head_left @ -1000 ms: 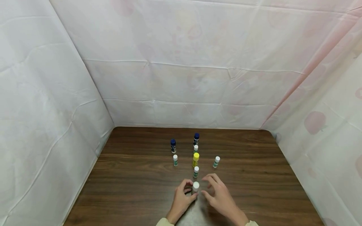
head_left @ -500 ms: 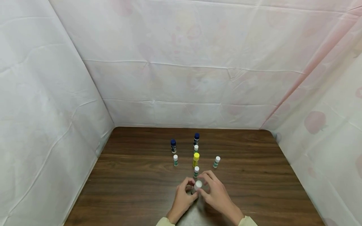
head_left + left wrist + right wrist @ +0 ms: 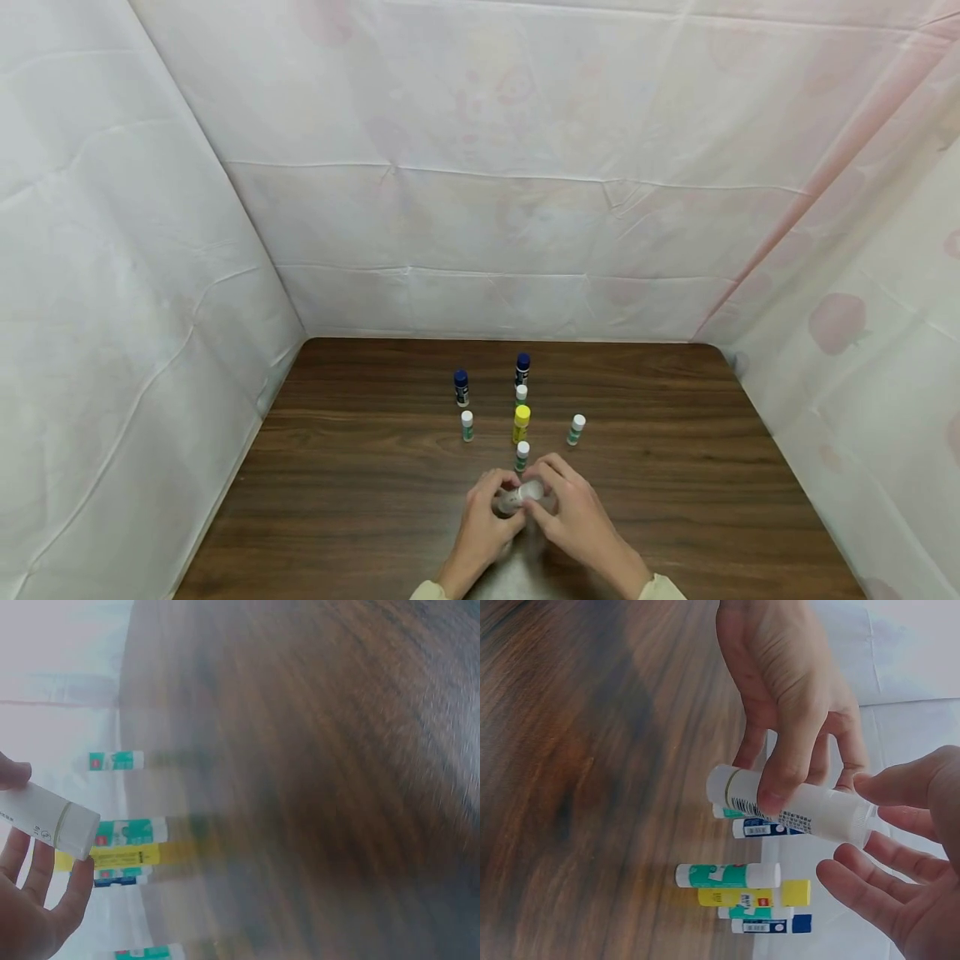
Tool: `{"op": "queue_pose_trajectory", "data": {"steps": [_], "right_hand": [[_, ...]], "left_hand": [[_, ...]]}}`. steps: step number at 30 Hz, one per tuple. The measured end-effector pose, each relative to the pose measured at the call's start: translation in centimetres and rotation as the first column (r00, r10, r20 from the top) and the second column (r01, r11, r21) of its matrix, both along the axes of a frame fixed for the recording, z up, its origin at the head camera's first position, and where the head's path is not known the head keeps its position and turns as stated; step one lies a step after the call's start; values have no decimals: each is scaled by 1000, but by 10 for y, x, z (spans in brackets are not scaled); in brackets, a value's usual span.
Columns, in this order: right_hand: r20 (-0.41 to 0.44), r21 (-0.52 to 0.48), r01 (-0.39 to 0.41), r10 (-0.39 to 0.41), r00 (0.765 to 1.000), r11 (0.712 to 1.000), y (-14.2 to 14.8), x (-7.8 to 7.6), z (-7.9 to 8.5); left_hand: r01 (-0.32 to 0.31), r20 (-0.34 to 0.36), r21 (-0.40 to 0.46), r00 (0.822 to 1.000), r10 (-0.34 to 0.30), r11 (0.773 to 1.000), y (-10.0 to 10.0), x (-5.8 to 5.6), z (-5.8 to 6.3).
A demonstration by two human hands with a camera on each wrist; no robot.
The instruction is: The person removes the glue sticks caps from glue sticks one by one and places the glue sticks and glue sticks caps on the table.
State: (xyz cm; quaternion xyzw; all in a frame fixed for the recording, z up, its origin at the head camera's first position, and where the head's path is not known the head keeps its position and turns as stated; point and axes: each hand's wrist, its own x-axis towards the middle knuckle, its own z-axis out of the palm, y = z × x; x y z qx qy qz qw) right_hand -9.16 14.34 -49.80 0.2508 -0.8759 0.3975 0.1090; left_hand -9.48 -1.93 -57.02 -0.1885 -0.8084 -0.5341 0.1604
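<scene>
A white glue stick [image 3: 521, 497] leans to the right in the air between both hands. My left hand [image 3: 482, 518] grips its body, with the thumb on the printed label side in the right wrist view. My right hand [image 3: 576, 515] pinches the ribbed cap end [image 3: 861, 825] between thumb and fingers. In the left wrist view the base of the white glue stick [image 3: 52, 821] sticks out past the left fingertips. Behind the hands stands a green-and-white glue stick [image 3: 522, 457], apart from them.
A yellow glue stick [image 3: 521, 424] stands further back in the same row. Two blue-capped glue sticks [image 3: 461, 388] are at the far side. Green-and-white glue sticks stand left [image 3: 467, 427] and right [image 3: 576, 430] of the row. White cloth walls [image 3: 480, 250] surround the wooden table [image 3: 337, 467].
My right hand has come in from the right and taken the cap end. The white glue stick has gone from upright to tilted right. The other glue sticks have stayed put.
</scene>
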Motion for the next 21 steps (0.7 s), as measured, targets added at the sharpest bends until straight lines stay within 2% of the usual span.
{"op": "queue_pose_trajectory", "data": {"steps": [3,11,18,21], "right_hand": [[-22,-9,-21,21,1000,1000,0,0,3],[-94,-53,-109,104,990,993,1,3,11],[-165,-107,-212,193,967,971,4,8,17],[-175,-129,-242,218,960,962,5,10,19]], "left_hand": [[-9,-44,-19,999,8,1000,-3,1,6],[-17,-59,-29,998,15,999,-9,8,25],[6,-138,-77,990,-16,997,-17,15,41],[15,-140,-120,990,-32,993,-22,18,49]]}}
